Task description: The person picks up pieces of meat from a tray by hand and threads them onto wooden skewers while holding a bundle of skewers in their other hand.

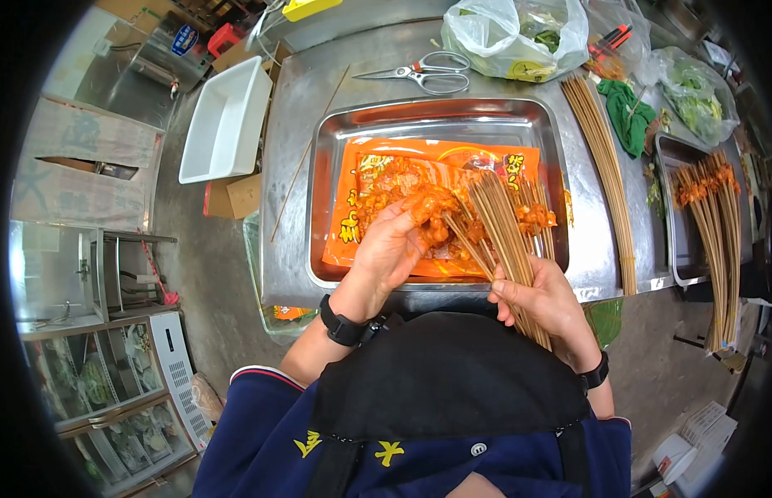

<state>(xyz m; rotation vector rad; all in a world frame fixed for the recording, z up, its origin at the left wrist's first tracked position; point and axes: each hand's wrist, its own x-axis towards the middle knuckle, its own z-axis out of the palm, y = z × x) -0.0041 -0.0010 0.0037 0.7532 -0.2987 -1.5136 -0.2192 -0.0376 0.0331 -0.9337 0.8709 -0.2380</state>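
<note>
My left hand (392,247) pinches a piece of red-sauced meat (431,203), its fingertips coated in sauce. In my right hand (542,299) is a thick bundle of bamboo skewers (500,220), held slanting up and leftward. One or more skewer tips reach toward the meat, but whether one pierces it I cannot make out. Below both hands, an opened orange packet (448,149) heaped with marinated meat (382,183) lies in a steel tray (315,158). Loaded skewers (537,217) rest at the tray's right side, partly hidden behind the bundle.
Scissors (427,75) and a lone skewer (309,158) lie on the steel table (278,207). Rightward are spare skewers (601,178), a green cloth (626,116) and a second tray (676,257) with loaded skewers (709,191). Plastic bags (514,37) stand behind; a white bin (224,120) is left.
</note>
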